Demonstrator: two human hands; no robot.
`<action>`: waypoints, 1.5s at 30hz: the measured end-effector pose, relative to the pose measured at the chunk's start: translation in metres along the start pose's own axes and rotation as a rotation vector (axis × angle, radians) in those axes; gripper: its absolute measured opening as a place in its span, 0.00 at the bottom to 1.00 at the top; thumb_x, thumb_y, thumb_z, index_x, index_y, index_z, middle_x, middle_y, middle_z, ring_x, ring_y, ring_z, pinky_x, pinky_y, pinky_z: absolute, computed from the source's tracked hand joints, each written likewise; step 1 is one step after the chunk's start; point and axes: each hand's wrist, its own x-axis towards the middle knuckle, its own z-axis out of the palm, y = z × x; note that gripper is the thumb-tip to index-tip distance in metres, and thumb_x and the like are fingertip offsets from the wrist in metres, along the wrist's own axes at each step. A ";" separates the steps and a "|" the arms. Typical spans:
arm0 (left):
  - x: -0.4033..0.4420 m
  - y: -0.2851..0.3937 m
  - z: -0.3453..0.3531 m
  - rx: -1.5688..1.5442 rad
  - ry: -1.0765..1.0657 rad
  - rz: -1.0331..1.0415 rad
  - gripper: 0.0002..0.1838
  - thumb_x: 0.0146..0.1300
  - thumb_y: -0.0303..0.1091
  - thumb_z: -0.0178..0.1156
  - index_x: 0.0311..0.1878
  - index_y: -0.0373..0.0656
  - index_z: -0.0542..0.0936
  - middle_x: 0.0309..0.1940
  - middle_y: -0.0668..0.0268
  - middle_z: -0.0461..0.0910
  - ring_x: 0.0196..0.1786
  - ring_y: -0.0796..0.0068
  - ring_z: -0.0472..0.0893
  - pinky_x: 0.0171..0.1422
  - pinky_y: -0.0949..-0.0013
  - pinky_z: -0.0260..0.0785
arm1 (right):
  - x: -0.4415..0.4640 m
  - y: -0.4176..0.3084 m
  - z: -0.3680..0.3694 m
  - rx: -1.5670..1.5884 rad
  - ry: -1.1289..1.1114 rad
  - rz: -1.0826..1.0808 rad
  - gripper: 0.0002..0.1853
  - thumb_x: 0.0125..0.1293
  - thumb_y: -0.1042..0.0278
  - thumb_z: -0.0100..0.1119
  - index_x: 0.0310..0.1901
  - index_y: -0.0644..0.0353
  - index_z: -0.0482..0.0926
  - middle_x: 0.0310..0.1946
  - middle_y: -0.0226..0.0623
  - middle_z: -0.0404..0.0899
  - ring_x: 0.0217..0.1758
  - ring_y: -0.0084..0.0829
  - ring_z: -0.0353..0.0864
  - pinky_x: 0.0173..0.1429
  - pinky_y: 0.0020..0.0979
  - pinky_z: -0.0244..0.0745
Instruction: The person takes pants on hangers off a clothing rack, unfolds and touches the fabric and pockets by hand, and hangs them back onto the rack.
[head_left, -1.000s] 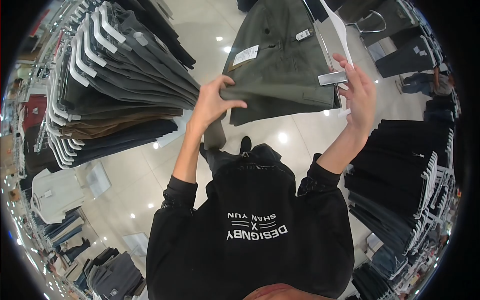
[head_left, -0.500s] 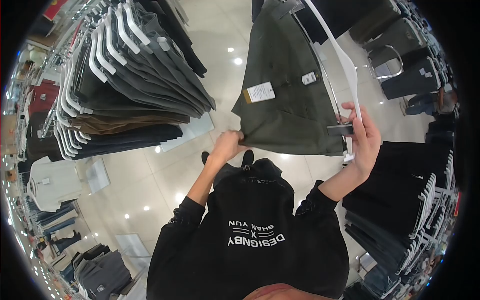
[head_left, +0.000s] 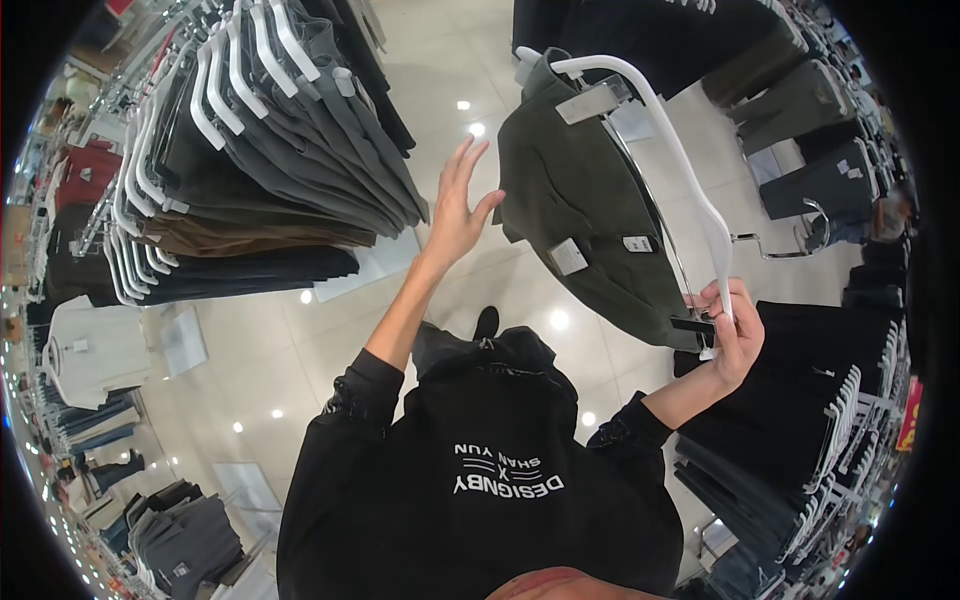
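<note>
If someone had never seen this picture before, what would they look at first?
Probably the dark green garment at upper centre, clipped to a big white hanger that the right hand grips near one end. Next, the open left hand beside it, and the upside-down white lettering on the black top at bottom centre.

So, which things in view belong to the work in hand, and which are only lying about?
Work in hand:
green trousers
tag on them
hanger, held by the right hand

Only around:
grey trousers, left
black trousers, right
white top
</note>
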 end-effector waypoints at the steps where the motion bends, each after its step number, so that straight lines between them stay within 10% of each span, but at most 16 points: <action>1: 0.002 0.003 0.005 -0.088 0.031 -0.039 0.37 0.67 0.33 0.70 0.76 0.42 0.66 0.75 0.52 0.68 0.74 0.51 0.71 0.73 0.57 0.69 | -0.002 0.000 -0.003 -0.009 0.005 -0.010 0.15 0.73 0.68 0.57 0.38 0.76 0.76 0.46 0.51 0.76 0.46 0.42 0.85 0.57 0.46 0.85; 12: 0.002 0.005 0.019 -0.361 -0.129 -0.257 0.18 0.65 0.35 0.73 0.53 0.34 0.84 0.47 0.57 0.88 0.51 0.61 0.85 0.60 0.64 0.73 | -0.002 -0.002 -0.004 -0.051 0.019 -0.006 0.14 0.74 0.69 0.56 0.37 0.76 0.76 0.44 0.50 0.76 0.44 0.39 0.83 0.55 0.47 0.86; 20: -0.100 -0.046 0.073 0.092 -0.253 -0.288 0.11 0.67 0.32 0.67 0.43 0.32 0.80 0.35 0.44 0.83 0.38 0.38 0.84 0.41 0.49 0.77 | -0.006 0.006 -0.015 -0.057 0.143 0.024 0.15 0.74 0.67 0.57 0.38 0.76 0.76 0.46 0.51 0.74 0.47 0.38 0.80 0.55 0.49 0.86; 29: -0.076 0.130 0.071 0.008 -0.006 0.106 0.05 0.66 0.24 0.60 0.36 0.35 0.73 0.27 0.57 0.75 0.25 0.58 0.81 0.26 0.59 0.73 | 0.006 0.045 0.027 0.063 0.336 0.051 0.11 0.78 0.72 0.52 0.44 0.74 0.77 0.54 0.48 0.72 0.52 0.35 0.79 0.65 0.51 0.81; 33: -0.067 0.165 0.070 0.149 -0.134 0.148 0.31 0.54 0.24 0.61 0.64 0.22 0.72 0.42 0.56 0.75 0.25 0.70 0.82 0.28 0.71 0.76 | 0.007 0.049 0.039 0.228 0.427 0.004 0.13 0.78 0.68 0.55 0.48 0.75 0.74 0.55 0.45 0.72 0.51 0.35 0.82 0.66 0.43 0.79; 45: -0.079 0.183 0.082 0.272 -0.305 0.152 0.42 0.50 0.19 0.62 0.72 0.18 0.64 0.42 0.56 0.70 0.26 0.75 0.80 0.26 0.74 0.74 | 0.011 0.043 0.037 0.170 0.435 -0.027 0.15 0.77 0.67 0.56 0.42 0.77 0.75 0.51 0.48 0.71 0.51 0.33 0.76 0.61 0.50 0.83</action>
